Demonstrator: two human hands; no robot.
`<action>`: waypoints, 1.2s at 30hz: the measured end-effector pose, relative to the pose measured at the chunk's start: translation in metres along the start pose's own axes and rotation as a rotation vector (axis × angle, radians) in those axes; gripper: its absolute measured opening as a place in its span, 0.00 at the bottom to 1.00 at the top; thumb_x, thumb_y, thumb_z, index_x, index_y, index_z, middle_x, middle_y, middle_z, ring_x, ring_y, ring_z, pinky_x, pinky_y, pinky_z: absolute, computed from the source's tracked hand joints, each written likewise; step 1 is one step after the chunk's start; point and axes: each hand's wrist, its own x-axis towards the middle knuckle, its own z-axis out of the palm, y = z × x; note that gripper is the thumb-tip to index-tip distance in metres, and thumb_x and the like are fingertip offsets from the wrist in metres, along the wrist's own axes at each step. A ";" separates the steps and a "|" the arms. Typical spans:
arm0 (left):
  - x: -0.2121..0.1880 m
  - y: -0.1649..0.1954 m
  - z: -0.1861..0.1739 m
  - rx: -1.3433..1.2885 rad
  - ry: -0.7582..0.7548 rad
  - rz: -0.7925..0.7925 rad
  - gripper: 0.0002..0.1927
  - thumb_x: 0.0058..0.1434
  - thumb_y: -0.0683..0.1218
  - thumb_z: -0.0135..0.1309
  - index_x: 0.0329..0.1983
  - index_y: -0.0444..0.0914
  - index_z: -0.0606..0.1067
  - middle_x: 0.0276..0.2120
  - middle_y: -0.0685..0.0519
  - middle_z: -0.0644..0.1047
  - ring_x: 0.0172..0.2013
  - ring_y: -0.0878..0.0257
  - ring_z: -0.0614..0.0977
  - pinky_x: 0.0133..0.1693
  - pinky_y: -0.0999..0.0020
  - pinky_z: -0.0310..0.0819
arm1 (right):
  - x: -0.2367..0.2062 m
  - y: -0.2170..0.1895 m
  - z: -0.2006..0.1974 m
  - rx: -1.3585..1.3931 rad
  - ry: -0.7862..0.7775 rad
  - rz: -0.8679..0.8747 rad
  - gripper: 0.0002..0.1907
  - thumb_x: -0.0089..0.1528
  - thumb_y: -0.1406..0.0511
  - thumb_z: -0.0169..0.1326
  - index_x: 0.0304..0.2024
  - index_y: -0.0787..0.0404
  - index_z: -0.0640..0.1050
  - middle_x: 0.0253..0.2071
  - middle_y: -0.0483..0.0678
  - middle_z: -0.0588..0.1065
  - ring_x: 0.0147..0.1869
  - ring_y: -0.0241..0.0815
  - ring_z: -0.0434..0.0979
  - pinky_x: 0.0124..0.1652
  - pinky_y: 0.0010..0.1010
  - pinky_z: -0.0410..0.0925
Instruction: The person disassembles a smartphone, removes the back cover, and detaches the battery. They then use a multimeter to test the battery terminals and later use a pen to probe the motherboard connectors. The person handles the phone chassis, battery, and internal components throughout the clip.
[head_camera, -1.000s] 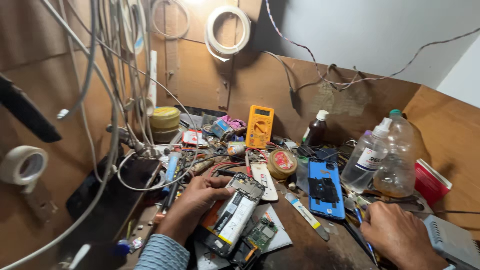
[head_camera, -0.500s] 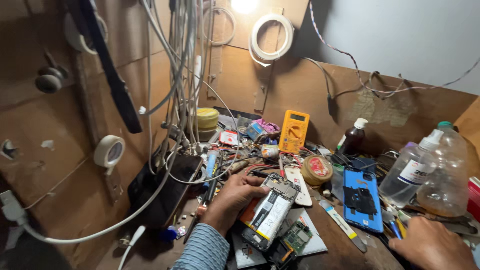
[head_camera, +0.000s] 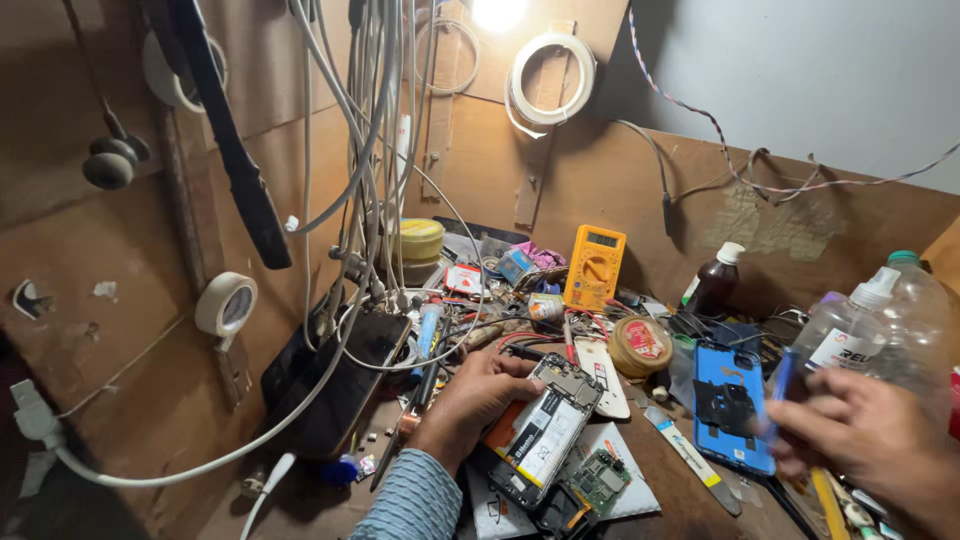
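Observation:
My left hand (head_camera: 472, 398) rests on the workbench, its fingers holding the top edge of an opened phone (head_camera: 545, 432) whose battery and innards are exposed. A green circuit board (head_camera: 598, 481) lies just below the phone on a white pad. My right hand (head_camera: 872, 442) is raised at the right and blurred. It pinches a thin blue tool (head_camera: 781, 387) that stands above the right edge of a blue phone back cover (head_camera: 728, 408).
A yellow multimeter (head_camera: 593, 266) leans on the back wall, near a brown bottle (head_camera: 713, 285) and clear plastic bottles (head_camera: 905, 310). A bundle of cables (head_camera: 372, 150) hangs at the left over a dark tablet (head_camera: 345, 385). Tape rolls (head_camera: 226, 304) hang on the walls; small parts litter the bench.
My right hand has lifted off the bench at the lower right and now holds a blue tool by the blue cover. The view swung left. My left hand stayed on the phone.

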 end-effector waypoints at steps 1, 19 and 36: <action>0.001 -0.002 -0.001 0.010 -0.014 0.006 0.15 0.54 0.37 0.62 0.44 0.26 0.81 0.35 0.45 0.84 0.33 0.63 0.85 0.40 0.71 0.80 | -0.012 -0.017 0.019 0.032 -0.009 -0.035 0.17 0.60 0.68 0.61 0.48 0.75 0.77 0.36 0.67 0.81 0.33 0.53 0.83 0.32 0.42 0.78; 0.000 -0.003 0.002 -0.026 -0.017 0.013 0.18 0.54 0.35 0.59 0.49 0.25 0.79 0.39 0.44 0.84 0.37 0.63 0.85 0.42 0.72 0.80 | -0.074 -0.122 0.229 0.236 -0.025 -0.647 0.26 0.62 0.74 0.52 0.63 0.61 0.63 0.40 0.52 0.80 0.44 0.39 0.83 0.46 0.32 0.78; 0.001 -0.006 0.001 -0.058 -0.049 0.014 0.15 0.55 0.36 0.59 0.46 0.25 0.80 0.36 0.44 0.84 0.33 0.63 0.84 0.39 0.71 0.80 | -0.070 -0.109 0.234 0.184 0.003 -0.744 0.25 0.63 0.73 0.52 0.61 0.62 0.63 0.41 0.52 0.78 0.45 0.39 0.83 0.47 0.32 0.77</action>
